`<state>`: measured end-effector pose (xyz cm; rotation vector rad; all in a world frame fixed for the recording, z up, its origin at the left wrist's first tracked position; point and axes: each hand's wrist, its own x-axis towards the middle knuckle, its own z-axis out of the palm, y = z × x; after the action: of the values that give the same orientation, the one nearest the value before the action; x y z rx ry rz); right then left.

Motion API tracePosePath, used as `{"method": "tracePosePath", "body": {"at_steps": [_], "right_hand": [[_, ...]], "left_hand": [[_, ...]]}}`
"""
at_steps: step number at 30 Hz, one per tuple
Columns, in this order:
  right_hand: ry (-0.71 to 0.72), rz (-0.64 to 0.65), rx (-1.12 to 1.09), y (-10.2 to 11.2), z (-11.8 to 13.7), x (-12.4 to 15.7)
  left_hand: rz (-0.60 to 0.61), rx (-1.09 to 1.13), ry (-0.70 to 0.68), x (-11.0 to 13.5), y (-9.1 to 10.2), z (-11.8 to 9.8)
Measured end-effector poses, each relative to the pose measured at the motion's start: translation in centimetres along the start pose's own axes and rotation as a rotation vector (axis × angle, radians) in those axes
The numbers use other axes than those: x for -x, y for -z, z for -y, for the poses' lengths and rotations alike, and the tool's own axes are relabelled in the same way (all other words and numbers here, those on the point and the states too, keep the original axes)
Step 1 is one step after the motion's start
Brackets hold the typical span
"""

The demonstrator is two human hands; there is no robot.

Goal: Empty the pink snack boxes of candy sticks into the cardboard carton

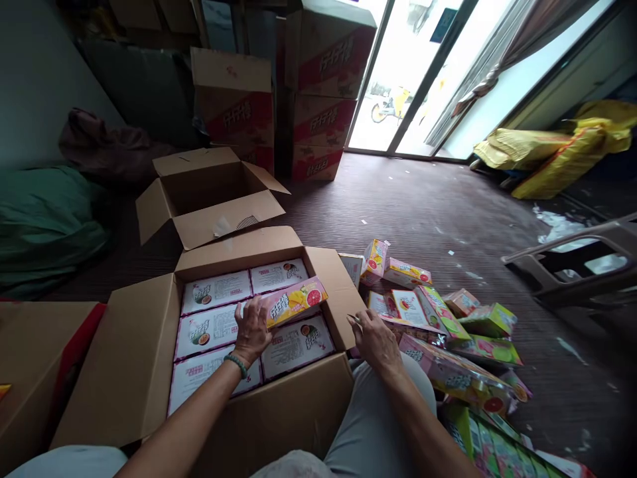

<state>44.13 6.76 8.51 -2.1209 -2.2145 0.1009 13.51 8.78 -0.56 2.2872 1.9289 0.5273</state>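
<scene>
Carton (pixel 279 411) looks near full to me: left grip (pixel 253 328) clamps a packet (pixel 293 302), right grip (pixel 375 340) unclear, loose pile (pixel 448 332) left to go.

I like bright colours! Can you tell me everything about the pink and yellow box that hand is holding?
The small box is a long printed pack, pink and yellow, with fruit slices pictured on its face. It looks like glossy card, closed. It lies tilted, right end higher, above the packed boxes in the open carton. The left hand holds its left end.
</scene>
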Motion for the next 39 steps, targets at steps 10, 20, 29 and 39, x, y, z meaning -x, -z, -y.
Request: {"method": "tracePosePath", "body": {"at_steps": [10,20,29,39], "right_hand": [[0.183,-0.002,-0.224,-1.6,1.5,0.9],[0.843,0.362,0.190,-0.4,21.6,2.8],[0.897,0.413,0.360,-2.4,23.9,2.3],[0.477,0.319,0.458,3.3,8.0,-2.2]], "left_hand": [[0.181,0.253,0.005,2.0,4.0,3.0],[0.126,0.407,0.249,12.9,4.0,6.5],[0.118,0.406,0.269,12.8,3.6,6.4],[0.128,0.456,0.344,12.4,4.9,5.7]]}}
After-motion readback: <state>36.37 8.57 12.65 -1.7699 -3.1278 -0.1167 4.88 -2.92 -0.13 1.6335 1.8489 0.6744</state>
